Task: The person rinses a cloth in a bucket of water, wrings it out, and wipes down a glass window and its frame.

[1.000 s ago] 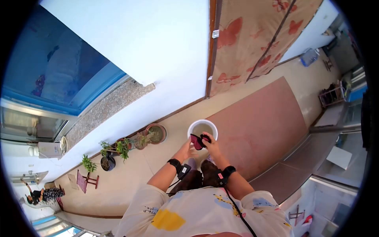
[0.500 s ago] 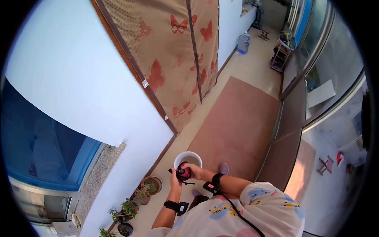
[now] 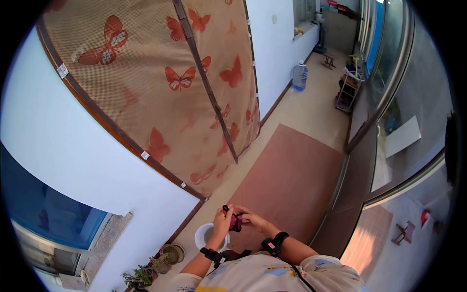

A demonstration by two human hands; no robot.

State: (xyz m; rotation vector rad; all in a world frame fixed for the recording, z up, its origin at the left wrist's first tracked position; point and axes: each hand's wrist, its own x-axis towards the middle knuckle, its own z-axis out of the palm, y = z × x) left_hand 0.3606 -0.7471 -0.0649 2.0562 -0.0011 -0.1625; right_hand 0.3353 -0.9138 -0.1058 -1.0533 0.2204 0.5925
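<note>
My left hand (image 3: 223, 223) is closed round a small dark-pink and black object with a black loop (image 3: 236, 223); it looks like a compact folded umbrella, but its kind is not certain. From the other side, my right hand (image 3: 253, 220) has its fingers closed on the same object. Just below the left forearm, a white bucket (image 3: 199, 237) stands on the floor, partly covered by that arm. Black straps with small boxes sit on both wrists.
A reddish-brown mat (image 3: 287, 180) covers the floor ahead. On the left hangs a butterfly-patterned door curtain (image 3: 146, 92), with potted plants (image 3: 138, 277) below along the wall. Glass doors (image 3: 408, 97) line the right. Farther off stand a water jug (image 3: 299, 77) and a small rack (image 3: 348, 91).
My view has tilted up and forward, and the bucket now sits left of and below my hands instead of just beyond them. Both hands still hold the pink and black object.
</note>
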